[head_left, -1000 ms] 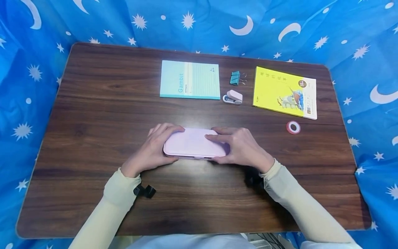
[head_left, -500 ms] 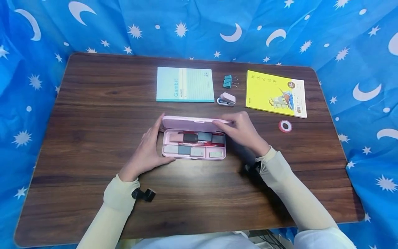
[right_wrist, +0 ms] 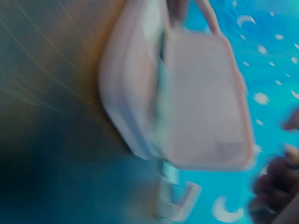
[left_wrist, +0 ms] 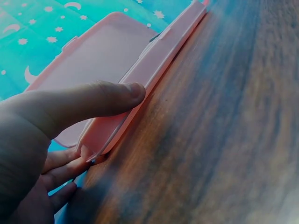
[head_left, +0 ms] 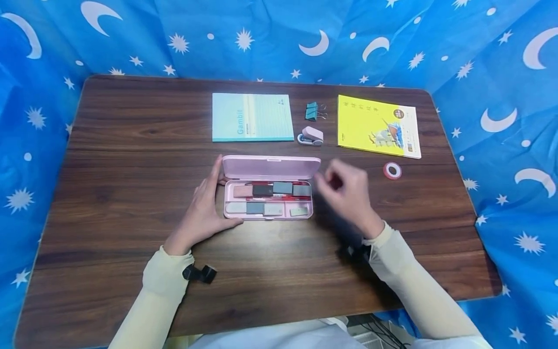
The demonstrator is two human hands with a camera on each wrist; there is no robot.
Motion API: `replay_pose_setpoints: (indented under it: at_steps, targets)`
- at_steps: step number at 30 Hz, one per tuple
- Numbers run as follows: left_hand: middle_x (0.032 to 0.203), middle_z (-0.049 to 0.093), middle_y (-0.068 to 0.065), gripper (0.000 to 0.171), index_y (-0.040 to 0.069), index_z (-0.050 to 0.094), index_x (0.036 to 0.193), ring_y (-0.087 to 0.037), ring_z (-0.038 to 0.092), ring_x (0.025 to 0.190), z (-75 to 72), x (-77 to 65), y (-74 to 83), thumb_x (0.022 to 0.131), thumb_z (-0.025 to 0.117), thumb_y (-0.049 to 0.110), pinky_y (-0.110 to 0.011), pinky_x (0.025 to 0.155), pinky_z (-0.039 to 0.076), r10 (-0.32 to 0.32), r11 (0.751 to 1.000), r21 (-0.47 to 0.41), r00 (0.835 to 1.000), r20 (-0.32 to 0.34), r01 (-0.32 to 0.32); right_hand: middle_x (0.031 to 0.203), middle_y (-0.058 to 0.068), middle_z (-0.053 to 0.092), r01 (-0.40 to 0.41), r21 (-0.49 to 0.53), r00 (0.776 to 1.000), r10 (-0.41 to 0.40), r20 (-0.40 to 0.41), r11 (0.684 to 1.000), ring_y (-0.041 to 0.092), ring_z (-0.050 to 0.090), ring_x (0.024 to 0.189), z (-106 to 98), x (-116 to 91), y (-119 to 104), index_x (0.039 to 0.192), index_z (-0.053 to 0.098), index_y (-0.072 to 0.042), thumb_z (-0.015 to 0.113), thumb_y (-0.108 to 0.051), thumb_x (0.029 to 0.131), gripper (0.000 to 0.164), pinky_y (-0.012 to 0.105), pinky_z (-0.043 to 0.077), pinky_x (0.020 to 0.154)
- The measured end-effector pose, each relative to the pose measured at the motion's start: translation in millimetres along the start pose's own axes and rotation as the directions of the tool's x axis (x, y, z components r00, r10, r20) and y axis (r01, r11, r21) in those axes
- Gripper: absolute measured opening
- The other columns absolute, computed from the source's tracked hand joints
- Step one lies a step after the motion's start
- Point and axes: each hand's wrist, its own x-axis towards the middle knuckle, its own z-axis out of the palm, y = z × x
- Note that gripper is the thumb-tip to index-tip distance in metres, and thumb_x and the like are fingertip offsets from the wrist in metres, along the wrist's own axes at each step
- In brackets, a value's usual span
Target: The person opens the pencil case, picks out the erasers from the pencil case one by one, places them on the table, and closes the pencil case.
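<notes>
A pink pencil case (head_left: 268,217) lies on the table with its lid (head_left: 270,167) raised at the back. Inside are several small pink, dark, grey and whitish blocks, and red pen-like sticks partly hidden under the upper row. My left hand (head_left: 201,213) holds the case's left end, its thumb (left_wrist: 112,95) on the front wall and its other fingers at the side and back. Just right of the lid, my right hand (head_left: 348,191) is apart from the case. Its fingers look loosely curled with nothing visible in them; motion blurs the right wrist view.
Behind the case lie a light-blue notebook (head_left: 253,118), a teal binder clip (head_left: 311,111) and a small pink stapler (head_left: 311,136). A yellow book (head_left: 378,126) and a red-rimmed tape roll (head_left: 392,170) are to the right. A blue curtain surrounds the brown table (head_left: 131,145).
The pencil case has gone from closed to open, its lid swung up and back by my right hand. That hand has since let go and moved slightly right. My left hand still holds the left end.
</notes>
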Motion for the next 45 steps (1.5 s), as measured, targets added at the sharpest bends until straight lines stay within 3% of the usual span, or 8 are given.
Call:
replay_pose_setpoints:
  at_steps: [2,4,6,9,22,31,37,45]
  targets:
    - [0.147,0.047,-0.014,0.151,0.029,-0.002,0.163,-0.035,0.043,0.132,0.1,0.7,0.8,0.054,0.101,0.026,-0.064,0.109,0.028,-0.004,1.0,0.002,1.0,0.002,0.004,0.065,-0.001,0.058,-0.009,-0.028,0.988,0.013,0.154,1.0,0.014,0.051,0.056,2.0,-10.8,1.9,0.083,0.065,-0.009,0.074,-0.015,0.086,0.012,0.027,0.038,0.053]
    - [0.144,0.05,-0.013,0.151,0.03,-0.002,0.163,-0.034,0.044,0.13,0.3,1.3,1.4,0.054,0.101,0.026,-0.063,0.109,0.028,-0.008,1.0,-0.002,1.0,0.001,0.008,0.071,-0.002,0.063,-0.036,-0.08,0.954,0.058,0.293,0.996,0.013,0.054,0.059,5.3,-16.8,5.1,0.096,0.07,-0.011,0.076,-0.018,0.087,0.013,0.028,0.04,0.055]
    - [0.144,0.05,-0.014,0.151,0.03,-0.002,0.163,-0.034,0.044,0.131,0.5,1.2,1.8,0.053,0.101,0.026,-0.063,0.108,0.028,-0.014,1.0,-0.004,1.0,-0.001,0.014,0.074,-0.002,0.064,-0.057,-0.116,0.924,0.096,0.37,0.992,0.013,0.055,0.062,9.0,-18.4,7.7,0.105,0.071,-0.012,0.078,-0.019,0.087,0.021,0.03,0.041,0.057]
    - [0.145,0.049,-0.014,0.151,0.031,-0.002,0.163,-0.036,0.042,0.133,1.3,0.2,2.4,0.054,0.101,0.026,-0.065,0.109,0.026,-0.025,1.0,-0.003,1.0,0.005,0.025,0.077,0.0,0.064,-0.044,-0.146,0.903,0.102,0.417,0.988,0.014,0.054,0.064,13.1,-16.6,9.8,0.109,0.072,-0.011,0.08,-0.02,0.086,0.025,0.032,0.041,0.058]
    - [0.154,0.041,-0.013,0.151,0.031,-0.003,0.163,-0.035,0.039,0.137,7.4,0.3,3.2,0.054,0.102,0.029,-0.066,0.111,0.024,-0.021,1.0,-0.001,1.0,0.002,0.021,0.079,0.0,0.059,-0.014,-0.2,0.903,0.098,0.419,0.98,0.015,0.051,0.066,14.3,-18.3,14.0,0.106,0.073,-0.012,0.081,-0.018,0.084,0.024,0.031,0.038,0.057]
    - [0.138,0.051,-0.016,0.151,0.029,-0.002,0.163,-0.033,0.046,0.125,7.5,-1.1,-0.1,0.053,0.101,0.028,-0.064,0.109,0.026,0.002,1.0,0.006,1.0,-0.016,-0.002,0.078,0.002,0.059,-0.009,-0.206,0.928,0.085,0.364,0.979,0.015,0.05,0.064,-20.1,-17.5,18.1,0.107,0.072,-0.013,0.079,-0.022,0.085,0.024,0.031,0.038,0.057]
    - [0.136,0.052,-0.017,0.151,0.028,-0.002,0.163,-0.035,0.047,0.121,4.0,-1.1,0.0,0.053,0.102,0.026,-0.063,0.106,0.027,0.01,1.0,0.002,1.0,-0.027,-0.009,0.072,0.0,0.059,-0.009,-0.297,0.901,0.136,0.412,0.955,0.015,0.05,0.062,-52.2,-18.7,43.8,0.092,0.066,-0.014,0.078,-0.022,0.083,0.017,0.032,0.036,0.056]
    - [0.148,0.045,-0.018,0.152,0.029,-0.003,0.163,-0.037,0.043,0.127,8.0,0.0,0.2,0.053,0.102,0.025,-0.065,0.107,0.026,-0.005,1.0,-0.006,1.0,-0.005,0.005,0.07,-0.002,0.066,-0.051,-0.387,0.846,0.246,0.474,0.921,0.014,0.056,0.059,-64.2,-25.5,72.6,0.105,0.07,-0.014,0.076,-0.019,0.084,0.022,0.034,0.041,0.053]
